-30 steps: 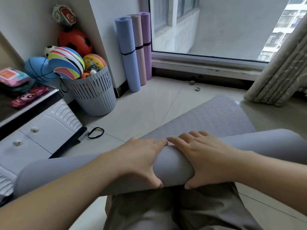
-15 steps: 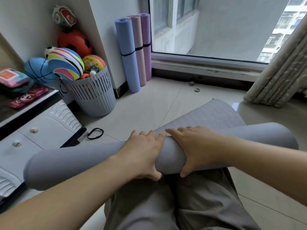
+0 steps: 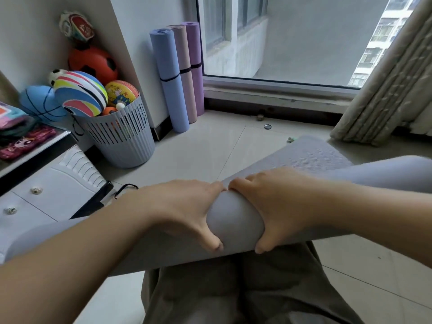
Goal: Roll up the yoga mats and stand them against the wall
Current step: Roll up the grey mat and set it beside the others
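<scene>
While left hand point(image 3: 184, 209) and right hand point(image 3: 282, 206) clasp the grey mat roll point(image 3: 235, 222), its loose end lies on tile floor point(image 3: 210, 148).

The pale tiled floor point(image 3: 210, 148) carries a slatted basket point(image 3: 121, 139) by the wall corner. Just beside it a blue mat point(image 3: 170, 85), pink mat point(image 3: 184, 73) and purple mat point(image 3: 195, 66) stand rolled against the wall. A black band point(image 3: 126, 187) lies near the basket, a small ring point(image 3: 267, 126) near the window. The unrolled end of the grey mat point(image 3: 304, 155) lies on the tiles.
</scene>
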